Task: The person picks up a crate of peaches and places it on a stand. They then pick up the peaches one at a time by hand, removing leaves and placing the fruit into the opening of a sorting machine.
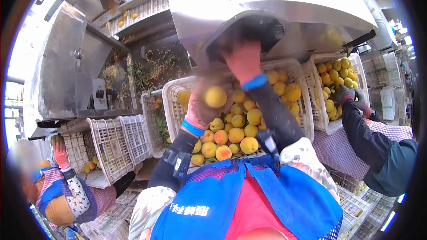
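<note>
Over the left part of the crate (170, 120), a roundish yellow fruit (215, 97) is held by the left hand (201, 112), blurred fingers curled, its long axis indiscernible. Beyond the crate, the right hand (244, 60) is blurred at a machine opening (275, 31), finger state unclear; heaped fruit (236, 135) is partly hidden by the right forearm (278, 115).

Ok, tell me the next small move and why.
Probably raise the left hand with its yellow fruit toward the dark opening: that fruit is held above the others in the crate, and the blurred right hand is at the opening.
</note>
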{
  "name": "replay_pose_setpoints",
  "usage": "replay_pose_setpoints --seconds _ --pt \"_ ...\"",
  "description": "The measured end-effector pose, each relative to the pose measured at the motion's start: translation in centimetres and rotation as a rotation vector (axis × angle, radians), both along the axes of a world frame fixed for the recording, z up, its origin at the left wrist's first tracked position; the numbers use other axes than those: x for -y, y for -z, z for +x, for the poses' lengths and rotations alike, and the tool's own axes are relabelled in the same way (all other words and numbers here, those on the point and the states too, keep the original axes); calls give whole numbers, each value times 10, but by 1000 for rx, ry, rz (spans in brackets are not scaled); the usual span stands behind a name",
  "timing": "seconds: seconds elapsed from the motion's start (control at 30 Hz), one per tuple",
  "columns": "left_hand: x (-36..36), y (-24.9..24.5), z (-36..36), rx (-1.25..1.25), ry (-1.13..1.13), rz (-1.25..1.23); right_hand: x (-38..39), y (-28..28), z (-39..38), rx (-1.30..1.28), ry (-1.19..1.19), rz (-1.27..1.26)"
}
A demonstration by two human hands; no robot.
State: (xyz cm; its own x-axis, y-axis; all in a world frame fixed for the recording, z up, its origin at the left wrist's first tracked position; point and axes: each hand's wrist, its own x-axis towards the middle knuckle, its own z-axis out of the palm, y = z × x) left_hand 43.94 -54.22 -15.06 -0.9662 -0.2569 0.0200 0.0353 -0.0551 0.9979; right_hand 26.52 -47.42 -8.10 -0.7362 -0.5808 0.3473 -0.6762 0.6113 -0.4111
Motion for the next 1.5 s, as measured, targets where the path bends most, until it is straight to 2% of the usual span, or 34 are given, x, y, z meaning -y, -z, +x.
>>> replay_pose_setpoints --seconds 0.03,0.07,0.1,0.17,0.23,0.27,0.3,0.33,0.37,0.43,0.53,0.67,0.7,0.73,0.77,0.8,0.87,0.93,0.97,1.03,1.07,1.1,1.13,1.2,1.27,1.3,1.33,1.37,1.47,1.5 --pt "0 -6 0 45 -7 -356 9 -1 -7 54 -6 39" --pt "0 -11 0 79 -29 -673 10 -1 -8 -99 36 11" --pt "-7 -19 -2 86 -99 -391 9 -2 -8 -253 76 -17" --pt "-9 -14 4 84 -139 -214 -2 -4 2 -125 60 -248" --pt "-14 -14 7 77 -198 -86 -30 -15 42 434 -72 -641" --pt "-13 -5 8 13 -219 -22 -46 -1 60 476 -95 -473" --pt "-12 3 9 -52 -236 41 -55 -3 81 386 -118 -268" --pt "-12 12 10 -118 -250 102 -58 3 99 312 -180 -188" --pt "-12 28 7 -187 -279 329 -57 15 107 279 -180 -214" --pt "-13 27 0 -512 21 1320 -60 20 113 215 -194 -241" --pt "-13 24 -4 -356 -52 1276 -61 10 107 98 -197 -301" --pt "-4 34 13 66 -155 1267 -56 4 76 -119 -80 -371" --pt "-4 39 16 161 -274 1111 -52 6 65 -150 -56 -364" --pt "3 75 22 104 -260 843 -46 9 54 -175 -35 -353" --pt "10 134 32 57 -242 579 -35 9 39 -158 -38 -293" --pt "8 134 32 162 -252 383 -20 10 20 -141 -40 -234" --pt "2 133 30 387 -247 -11 18 31 -19 -334 -7 -267" --pt "-11 124 10 509 -204 -445 13 8 -33 -279 -38 -279" --pt "-15 66 -3 700 12 -680 3 -4 -37 -249 -48 -279" --pt "-19 91 -20 520 224 -1069 -37 -18 -22 73 -151 -517" --pt "-22 106 -29 414 323 -1256 -55 -13 -12 100 -187 -514" --pt "-25 117 -39 386 430 -1341 -74 -8 -2 128 -222 -511" --pt "-27 120 -49 343 437 -1370 -87 18 4 21 -242 -394" --pt "-35 123 -60 259 469 -1422 -114 63 13 -15 -55 246" --pt "-34 116 -75 386 519 -1338 -117 87 17 309 223 688" --pt "-34 113 -78 453 547 -1296 -121 114 15 281 233 706" --pt "-34 121 -80 456 484 -1281 -124 148 14 256 246 720" --pt "-37 136 -80 459 422 -1265 -123 157 11 290 244 737" --pt "-48 131 -79 549 309 -1295 -110 159 -6 515 212 797" --pt "-49 120 -80 588 274 -1318 -113 144 -3 563 164 666"
